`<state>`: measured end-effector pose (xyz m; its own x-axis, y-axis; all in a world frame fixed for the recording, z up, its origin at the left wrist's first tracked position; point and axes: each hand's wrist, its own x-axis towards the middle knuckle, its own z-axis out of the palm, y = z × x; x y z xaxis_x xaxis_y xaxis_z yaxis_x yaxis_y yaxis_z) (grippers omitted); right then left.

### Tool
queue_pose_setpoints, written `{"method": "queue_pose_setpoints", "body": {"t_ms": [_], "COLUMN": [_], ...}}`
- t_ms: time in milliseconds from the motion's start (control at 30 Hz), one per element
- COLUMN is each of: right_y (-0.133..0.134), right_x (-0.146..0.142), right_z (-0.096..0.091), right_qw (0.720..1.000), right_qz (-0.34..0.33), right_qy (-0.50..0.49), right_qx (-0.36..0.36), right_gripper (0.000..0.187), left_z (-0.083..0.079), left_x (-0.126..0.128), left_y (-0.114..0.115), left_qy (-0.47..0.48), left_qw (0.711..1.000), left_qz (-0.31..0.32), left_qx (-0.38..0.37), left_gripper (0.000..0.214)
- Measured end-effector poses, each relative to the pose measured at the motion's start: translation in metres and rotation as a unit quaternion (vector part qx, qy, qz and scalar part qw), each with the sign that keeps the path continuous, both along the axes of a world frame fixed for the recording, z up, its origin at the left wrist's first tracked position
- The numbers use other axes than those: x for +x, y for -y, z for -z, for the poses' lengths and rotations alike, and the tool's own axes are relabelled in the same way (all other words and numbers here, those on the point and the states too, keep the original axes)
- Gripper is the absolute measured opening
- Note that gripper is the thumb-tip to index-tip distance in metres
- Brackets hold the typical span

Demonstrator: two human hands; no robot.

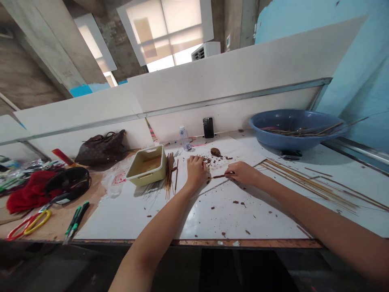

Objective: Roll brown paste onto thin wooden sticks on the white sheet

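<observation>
Pinched in my right hand point(241, 172) is a thin brown-coated stick point(219, 176), lying low over the white tabletop and pointing left. My left hand point(197, 170) rests on the table just beyond the stick's pale tip, its fingers curled down; what they hold, if anything, is hidden. Behind the two hands sits a brown lump point(215, 152), perhaps clay or paste, with crumbs scattered around it. A bundle of thin brown sticks point(169, 176) leans against a yellowish basin point(142, 179) left of my left hand. Long bamboo-like strips point(299, 178) lie beyond my right forearm.
A blue tub point(291, 142) with sticks inside stands at the back right. A clear bottle point(184, 138) and an upright phone point(208, 127) are by the partition. Leftward lie scissors point(30, 223), green-black cutters point(76, 219), a red cloth point(28, 192) and a dark bag point(101, 148).
</observation>
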<state>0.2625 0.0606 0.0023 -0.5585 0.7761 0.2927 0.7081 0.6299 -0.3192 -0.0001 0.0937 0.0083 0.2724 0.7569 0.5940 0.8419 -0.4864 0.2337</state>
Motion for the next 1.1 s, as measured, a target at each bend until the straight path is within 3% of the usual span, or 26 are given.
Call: {"method": "queue_pose_setpoints", "body": {"t_ms": [200, 333, 500, 733, 933, 1100], "right_y": [-0.004, -0.005, -0.004, -0.008, -0.007, -0.005], "right_x": [0.011, 0.013, 0.013, 0.026, 0.027, 0.027], "right_z": [-0.013, -0.007, -0.002, -0.015, -0.013, -0.012], "right_qw": [0.998, 0.998, 0.999, 0.993, 0.995, 0.995], "right_qz": [0.001, 0.011, -0.011, 0.029, 0.013, 0.015], "right_qy": [-0.065, -0.052, -0.034, -0.100, -0.059, -0.050], "right_qx": [-0.017, -0.038, -0.032, -0.048, -0.085, -0.084], "right_gripper": [0.022, 0.020, 0.025, 0.038, 0.024, 0.025], "left_z": [0.002, 0.003, 0.003, 0.000, 0.003, 0.003], "left_x": [-0.001, -0.001, -0.002, -0.001, -0.002, -0.001], "left_y": [-0.002, -0.003, -0.003, -0.001, -0.002, -0.002], "left_qy": [-0.008, -0.004, 0.001, 0.000, 0.003, 0.002], "left_qw": [1.000, 1.000, 1.000, 1.000, 1.000, 1.000], "left_qz": [-0.007, -0.008, -0.008, -0.006, -0.002, -0.001], "left_qx": [0.005, 0.006, 0.006, 0.003, 0.005, 0.007], "left_gripper": [0.023, 0.024, 0.024, 0.023, 0.024, 0.025]}}
